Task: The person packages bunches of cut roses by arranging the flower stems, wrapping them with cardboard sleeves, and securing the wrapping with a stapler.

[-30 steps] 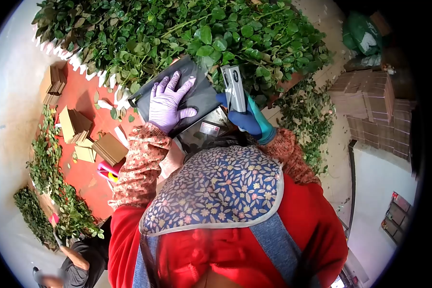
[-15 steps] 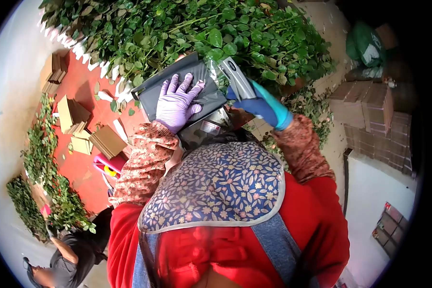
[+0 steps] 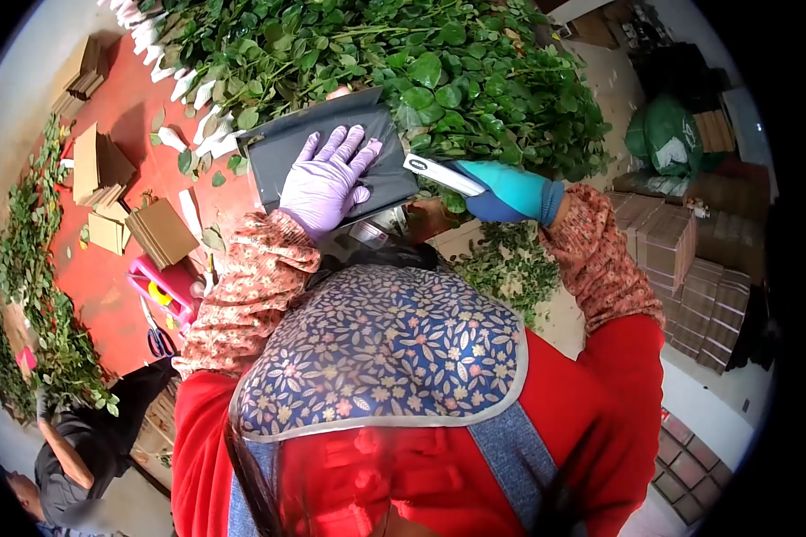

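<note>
My left hand [image 3: 324, 183], in a pale purple glove, lies flat with fingers spread on a dark grey sheet [image 3: 269, 159] with clear film about it. My right hand [image 3: 506, 191], in a teal and blue glove, is wrapped round a silver stapler-like tool [image 3: 443, 174]. The tool's front end points left, close to the right edge of the dark sheet. Beneath the sheet, a box with a white label [image 3: 368, 234] shows in part. Just beyond the sheet lies a large heap of leafy green stems [image 3: 376, 54].
On the red table [image 3: 125, 304] are cardboard pieces [image 3: 163, 233], a pink holder [image 3: 166, 291], scissors [image 3: 159, 340] and white-wrapped stem ends [image 3: 213, 130]. Another person [image 3: 76, 461] is at the lower left. Stacked cartons [image 3: 707, 309] stand at right, leaves on the floor [image 3: 510, 268].
My right hand has moved right, and the tool has turned from nearly upright to slanting left. My left hand stays spread on the sheet. The camera view has shifted.
</note>
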A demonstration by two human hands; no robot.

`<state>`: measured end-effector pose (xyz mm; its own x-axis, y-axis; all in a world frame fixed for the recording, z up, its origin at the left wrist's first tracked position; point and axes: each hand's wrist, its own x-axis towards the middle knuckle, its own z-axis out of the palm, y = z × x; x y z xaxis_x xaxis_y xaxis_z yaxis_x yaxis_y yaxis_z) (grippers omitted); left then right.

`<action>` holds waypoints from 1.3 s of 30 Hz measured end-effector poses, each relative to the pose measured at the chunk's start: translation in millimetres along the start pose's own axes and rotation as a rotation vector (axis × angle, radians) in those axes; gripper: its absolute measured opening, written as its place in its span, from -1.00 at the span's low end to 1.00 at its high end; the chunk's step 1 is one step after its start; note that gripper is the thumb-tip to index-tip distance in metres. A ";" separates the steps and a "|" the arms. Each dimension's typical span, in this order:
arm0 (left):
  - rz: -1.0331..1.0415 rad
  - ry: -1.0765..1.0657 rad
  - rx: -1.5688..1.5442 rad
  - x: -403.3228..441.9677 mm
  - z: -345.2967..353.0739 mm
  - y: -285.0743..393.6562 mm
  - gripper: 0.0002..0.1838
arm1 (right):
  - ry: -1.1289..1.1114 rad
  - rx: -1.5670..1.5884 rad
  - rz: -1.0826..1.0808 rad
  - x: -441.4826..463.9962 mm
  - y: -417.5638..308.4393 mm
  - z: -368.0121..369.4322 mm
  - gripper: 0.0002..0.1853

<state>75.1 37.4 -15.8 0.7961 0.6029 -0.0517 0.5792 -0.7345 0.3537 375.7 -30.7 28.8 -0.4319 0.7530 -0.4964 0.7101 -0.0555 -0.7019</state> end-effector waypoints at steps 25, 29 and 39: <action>0.000 0.000 -0.077 -7.5 -13.2 5.4 -0.23 | -0.511 -0.037 0.138 59.3 -37.6 -68.2 -0.60; 0.006 0.019 -0.078 -9.0 -13.3 6.5 -0.23 | -0.518 -0.095 0.352 54.0 -61.1 -64.3 -0.60; 0.000 0.027 -0.071 -3.0 -7.9 1.7 -0.22 | -0.422 -0.204 0.232 50.2 -33.7 -60.6 -0.58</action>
<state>72.3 36.8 -7.7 0.7905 0.6119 -0.0264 0.5644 -0.7110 0.4195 363.8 48.7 58.5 -0.4074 0.4041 -0.8190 0.8892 -0.0290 -0.4566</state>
